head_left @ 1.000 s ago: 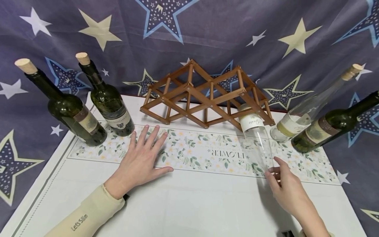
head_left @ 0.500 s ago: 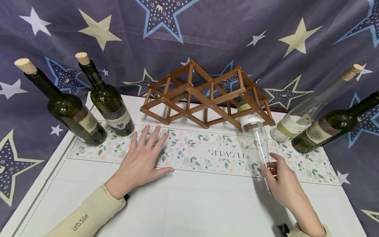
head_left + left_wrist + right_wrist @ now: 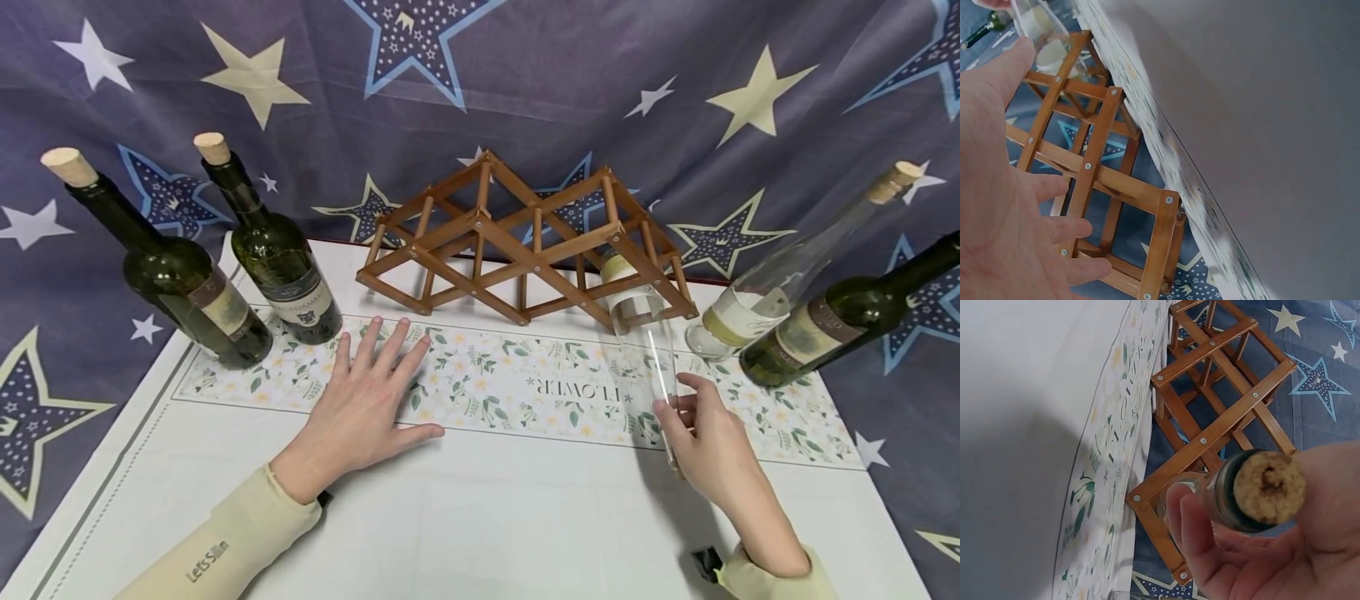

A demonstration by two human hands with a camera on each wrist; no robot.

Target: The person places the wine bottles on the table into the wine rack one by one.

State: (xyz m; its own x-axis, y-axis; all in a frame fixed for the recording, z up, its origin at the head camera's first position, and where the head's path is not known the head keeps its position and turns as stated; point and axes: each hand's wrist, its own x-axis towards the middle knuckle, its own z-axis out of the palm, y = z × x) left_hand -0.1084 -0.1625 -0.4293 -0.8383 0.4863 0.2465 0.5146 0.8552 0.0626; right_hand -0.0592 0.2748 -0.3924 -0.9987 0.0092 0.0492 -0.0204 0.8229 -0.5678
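My right hand holds a clear glass wine bottle by its neck, thumb and fingers curled round it. The bottle slants towards me, its labelled base inside the lower right opening of a brown wooden wine rack. In the right wrist view, the cork in its mouth faces the camera. My left hand is spread flat, palm down, over the floral runner's front edge, left of centre. It holds nothing; whether it touches the table is unclear. The left wrist view shows its straight fingers in front of the rack.
Two corked green bottles, one nearer and one farther, stand at the left. At the right are another clear corked bottle and a dark green bottle. A star-patterned cloth hangs behind the white table.
The clear bottle has slid farther into the rack, away from me, and my right hand has moved forward and slightly left with it. The left hand has barely moved.
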